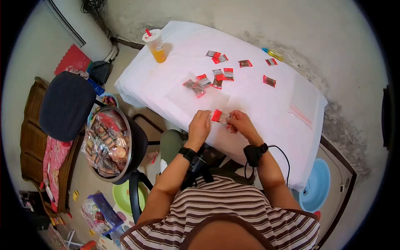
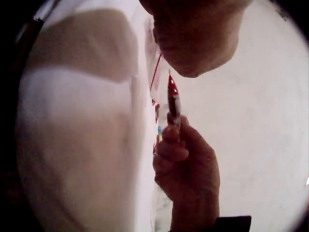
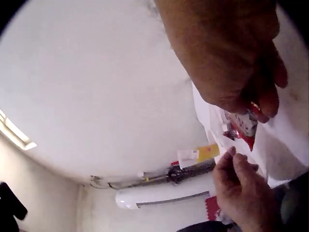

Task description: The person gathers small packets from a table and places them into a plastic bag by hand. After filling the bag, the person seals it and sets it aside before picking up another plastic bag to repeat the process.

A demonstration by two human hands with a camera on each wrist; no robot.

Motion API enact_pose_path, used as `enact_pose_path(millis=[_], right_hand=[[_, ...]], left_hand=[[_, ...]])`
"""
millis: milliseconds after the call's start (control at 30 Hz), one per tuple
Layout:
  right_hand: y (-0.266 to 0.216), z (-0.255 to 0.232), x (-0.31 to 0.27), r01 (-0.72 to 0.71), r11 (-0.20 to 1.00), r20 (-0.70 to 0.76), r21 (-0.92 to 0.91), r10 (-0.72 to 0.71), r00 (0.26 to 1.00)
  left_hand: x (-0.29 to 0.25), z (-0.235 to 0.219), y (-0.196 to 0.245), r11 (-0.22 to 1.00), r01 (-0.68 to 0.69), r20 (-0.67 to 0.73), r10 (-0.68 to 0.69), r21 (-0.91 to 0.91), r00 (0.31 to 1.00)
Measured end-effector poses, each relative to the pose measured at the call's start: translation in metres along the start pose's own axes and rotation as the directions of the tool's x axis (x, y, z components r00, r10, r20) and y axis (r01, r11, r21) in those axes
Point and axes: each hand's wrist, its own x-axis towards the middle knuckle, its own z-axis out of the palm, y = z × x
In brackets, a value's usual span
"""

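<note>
My right hand (image 1: pixel 243 125) pinches a small sealed packet (image 1: pixel 217 116) with a red end and a silvery, printed middle. In the left wrist view the packet (image 2: pixel 174 96) stands edge-on above the fingertips. My left hand (image 1: pixel 200 127) is close to the packet's red end, fingers bent and thumb against the index finger. In the right wrist view the left fingertips (image 3: pixel 234 153) are just apart from the packet; I cannot tell whether they pinch anything. Beyond the hands lies a clear plastic bag (image 1: pixel 179 100), with hazy-looking packets (image 1: pixel 198 90) at its far end.
Several more red-ended packets (image 1: pixel 228 74) lie about the white-covered table (image 1: pixel 250 98). A lidded cup of orange drink (image 1: pixel 157 52) stands at far left, flat clear bags (image 1: pixel 302 100) at right. Beside the table, a large pot (image 1: pixel 129 146) holds wrapped items; a blue basin (image 1: pixel 318 183) is at right.
</note>
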Motion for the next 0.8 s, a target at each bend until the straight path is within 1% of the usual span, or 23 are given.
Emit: enact_pose_path(millis=[33, 100, 133, 167, 200, 233, 267, 300, 333, 367, 433, 467, 500, 567, 600, 633, 667, 700, 733, 767, 800], right_hand=[[0.0, 0.008, 0.007, 0.001, 1.0, 0.003, -0.002, -0.001, 1.0], [0.0, 0.023, 0.032, 0.027, 0.995, 0.03, -0.101, -0.024, 0.999], [0.004, 0.034, 0.05, 0.029, 0.994, 0.034, -0.105, -0.026, 0.999], [0.01, 0.046, 0.071, 0.171, 0.985, 0.041, -0.025, -0.17, 0.985], [0.006, 0.056, 0.079, 0.306, 0.95, 0.034, 0.056, -0.308, 0.951], [0.006, 0.061, 0.08, 0.306, 0.95, 0.034, 0.052, -0.308, 0.951], [0.005, 0.065, 0.081, 0.229, 0.947, 0.081, 0.224, -0.252, 0.964], [-0.002, 0.068, 0.078, 0.139, 0.913, 0.134, 0.385, -0.204, 0.97], [-0.014, 0.071, 0.064, 0.122, 0.916, 0.078, 0.383, -0.164, 0.983], [-0.012, 0.068, 0.058, 0.124, 0.916, 0.078, 0.382, -0.165, 0.983], [-0.01, 0.051, 0.041, 0.108, 0.986, 0.189, 0.129, -0.131, 0.973], [-0.015, 0.038, 0.03, 0.032, 0.991, 0.214, 0.127, -0.059, 0.975], [-0.012, 0.026, 0.028, 0.03, 0.992, 0.207, 0.125, -0.056, 0.977], [-0.009, 0.003, 0.028, 0.048, 0.993, 0.044, 0.109, -0.053, 0.998], [-0.008, -0.006, 0.033, 0.073, 0.996, -0.093, 0.053, -0.068, 0.993], [-0.007, -0.014, 0.043, 0.091, 0.996, -0.224, -0.006, -0.09, 0.97], [0.001, -0.019, 0.058, 0.165, 0.972, -0.32, -0.165, -0.211, 0.924], [0.002, -0.021, 0.072, 0.163, 0.973, -0.32, -0.166, -0.209, 0.924], [0.0, -0.019, 0.085, 0.179, 0.897, -0.346, -0.405, -0.331, 0.878], [-0.004, -0.018, 0.098, 0.172, 0.766, -0.336, -0.619, -0.456, 0.824], [-0.011, -0.015, 0.109, 0.179, 0.767, -0.33, -0.617, -0.458, 0.826]], left_hand=[[0.0, 0.0, 0.001, 1.0, -0.024, -0.008, 0.024, -0.007, 1.0], [0.001, -0.001, 0.002, 1.0, -0.013, -0.005, 0.013, -0.005, 1.0], [0.001, -0.001, 0.001, 1.0, -0.002, 0.002, 0.002, -0.005, 1.0], [0.003, -0.001, 0.0, 1.0, 0.0, -0.002, 0.0, -0.005, 1.0], [0.004, -0.002, 0.0, 1.0, 0.009, -0.044, -0.01, -0.03, 0.999], [0.004, -0.002, -0.001, 0.998, 0.016, -0.085, -0.021, -0.056, 0.996], [0.004, -0.004, -0.003, 0.998, 0.015, -0.085, -0.02, -0.058, 0.996], [0.007, -0.009, -0.004, 0.998, 0.05, -0.078, -0.053, -0.042, 0.996], [0.008, -0.013, -0.005, 0.996, 0.085, -0.073, -0.087, -0.026, 0.994], [0.009, -0.013, -0.007, 0.996, 0.084, -0.075, -0.086, -0.028, 0.993], [0.004, -0.012, -0.012, 0.996, 0.092, -0.043, -0.092, -0.008, 0.995], [0.002, -0.009, -0.014, 0.996, 0.093, -0.038, -0.093, -0.014, 0.995], [0.0, -0.005, -0.016, 0.997, 0.079, -0.049, -0.08, -0.013, 0.996], [-0.003, -0.001, -0.017, 0.998, 0.065, -0.058, -0.066, -0.018, 0.996], [-0.005, 0.001, -0.018, 0.998, 0.06, -0.018, -0.06, 0.008, 0.998], [-0.005, 0.0, -0.016, 0.998, 0.054, 0.019, -0.055, 0.035, 0.998], [-0.005, -0.001, -0.014, 0.998, 0.055, 0.019, -0.056, 0.034, 0.998], [-0.003, -0.005, -0.007, 0.988, 0.039, 0.093, -0.053, 0.148, 0.994], [-0.002, -0.008, -0.002, 0.966, 0.014, 0.166, -0.059, 0.259, 0.984], [-0.004, -0.007, -0.003, 0.965, 0.017, 0.162, -0.062, 0.263, 0.985], [-0.006, -0.007, -0.004, 0.957, -0.006, 0.178, -0.047, 0.29, 0.983]])
